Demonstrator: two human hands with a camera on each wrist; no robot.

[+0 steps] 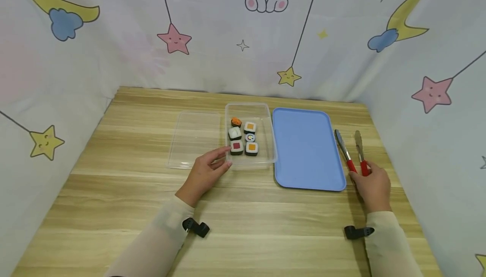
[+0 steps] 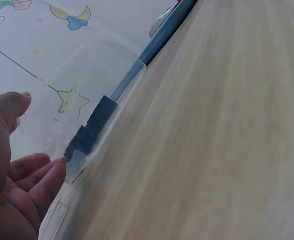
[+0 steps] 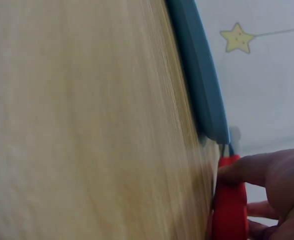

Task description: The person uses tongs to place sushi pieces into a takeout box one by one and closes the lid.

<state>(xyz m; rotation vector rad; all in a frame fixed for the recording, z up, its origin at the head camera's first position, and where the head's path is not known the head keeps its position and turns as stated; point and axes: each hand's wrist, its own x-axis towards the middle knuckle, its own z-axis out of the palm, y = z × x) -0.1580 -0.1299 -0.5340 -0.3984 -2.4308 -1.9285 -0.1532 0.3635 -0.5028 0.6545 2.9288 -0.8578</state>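
Broadly, a wooden table fills the head view, walled by a printed cloth backdrop, and on it a blue tray lies flat with its long side running away from the person. Just to its left sits a clear plastic box holding six toy sushi pieces in two short rows, and left of that box lies its clear lid, flat on the wood. To the right of the tray, close to its edge, lie the tongs, their long axis pointing away from the person, the metal tips spread at the far end and the red handles converging at the near end. The right hand is at that near end: its fingers curl round the red handles, thumb pressed on the red grip in the right wrist view, so the tongs extend straight ahead from the fingers, alongside the tray. The left hand lies at the near left corner of the box, fingers nearly straight and relaxed, their tips touching the clear wall beside the nearest dark-wrapped piece; it grips nothing. The sushi thus lies up and to the left of the tong tips, across the whole tray, and the left hand is far nearer to it than the right.
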